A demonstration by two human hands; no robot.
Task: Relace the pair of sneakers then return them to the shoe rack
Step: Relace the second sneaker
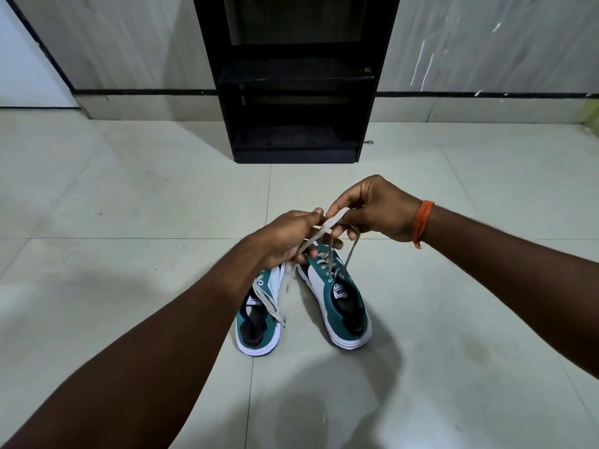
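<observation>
Two teal-and-white sneakers stand side by side on the tiled floor, heels toward me. The right sneaker (pixel 340 299) has its grey lace (pixel 327 226) threaded through the eyelets, and both ends rise to my hands. My left hand (pixel 285 238) pinches one lace end just above the shoe's toe. My right hand (pixel 376 209) grips the other end, and the two ends cross between my fingers. The left sneaker (pixel 259 319) sits partly under my left forearm, with a loose grey lace end (pixel 272 307) draped over its side.
A black shoe rack (pixel 296 79) with open shelves stands against the grey wall straight ahead, about a step beyond the shoes. An orange thread band (pixel 423 222) circles my right wrist. Pale floor tiles (pixel 129 205) spread on every side.
</observation>
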